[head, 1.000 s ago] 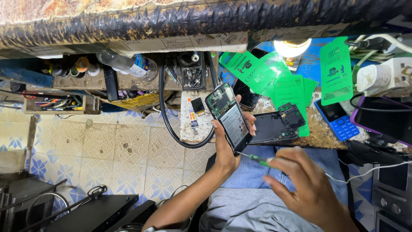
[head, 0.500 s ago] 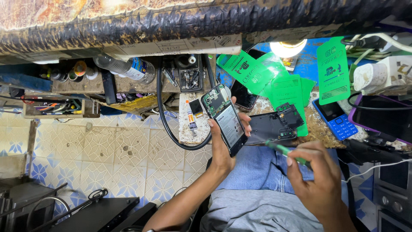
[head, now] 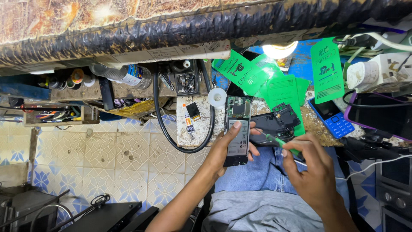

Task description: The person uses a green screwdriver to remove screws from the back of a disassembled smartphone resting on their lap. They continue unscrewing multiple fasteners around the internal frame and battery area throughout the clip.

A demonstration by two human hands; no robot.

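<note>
My left hand (head: pixel 226 148) grips an opened smartphone (head: pixel 237 130) upright, its back off so the green circuit board and grey battery show. My right hand (head: pixel 310 169) holds a green-handled screwdriver (head: pixel 281 143), the tip pointing left toward the phone's right edge. Just behind the tool lies a black phone back frame (head: pixel 274 123) on the workbench (head: pixel 197 129). Both hands hover over my lap in blue jeans.
Green packets (head: pixel 274 81) and a lit lamp (head: pixel 280 49) sit at the bench's back. A blue keypad phone (head: pixel 331 116) and a dark tablet (head: pixel 380 116) lie right. A black cable loop (head: pixel 171 137), a bottle (head: pixel 128 75) and a tool tray (head: pixel 56 116) are left.
My left hand has turned the phone from tilted to upright and lowered it slightly. My right hand with the screwdriver has moved up and left, closer to the phone.
</note>
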